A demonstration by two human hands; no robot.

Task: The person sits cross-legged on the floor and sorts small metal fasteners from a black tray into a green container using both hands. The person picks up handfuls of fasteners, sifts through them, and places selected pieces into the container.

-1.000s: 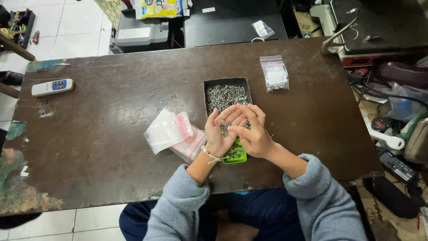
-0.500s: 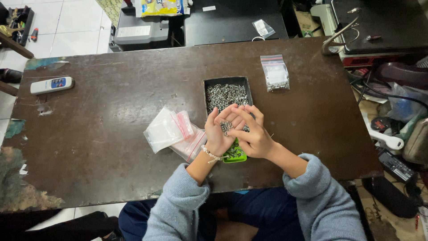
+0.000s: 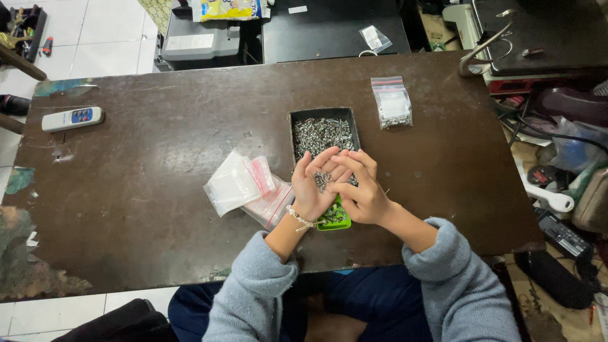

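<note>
Left hand (image 3: 313, 190): palm up and cupped, carrying a small heap of screws (image 3: 323, 180); a bead bracelet sits on the wrist.
Right hand (image 3: 362, 190): fingers bent over the left palm, fingertips pinching at the heap; whether a single screw is gripped cannot be told.
Hand relation: the two hands touch, right fingertips resting in the left palm.
Screws, position: the held heap lies in the left palm, above the near end of the tray; the bulk stock fills the tray.
Tray (image 3: 323, 133): dark, rectangular, open-topped, at the middle of the desk, just beyond the hands.
Green piece (image 3: 334, 218): small bright green item under the hands, mostly covered; kind cannot be told.
Empty bags (image 3: 246, 187): clear zip bags with red strips, lying flat just left of the left hand, toward the near edge.
Filled bag (image 3: 392, 101): clear bag holding screws, near the far edge, right of the tray, well apart from the hands.
Remote (image 3: 73, 118): white, by the far left corner.
Desk (image 3: 158, 126): dark brown, worn top.
Step in hand (judgement): sorting or counting screws out of the palm.
Next move (judgement): calls for a fine fingertip pinch on one screw while the left palm stays level, so the heap does not spill.
</note>
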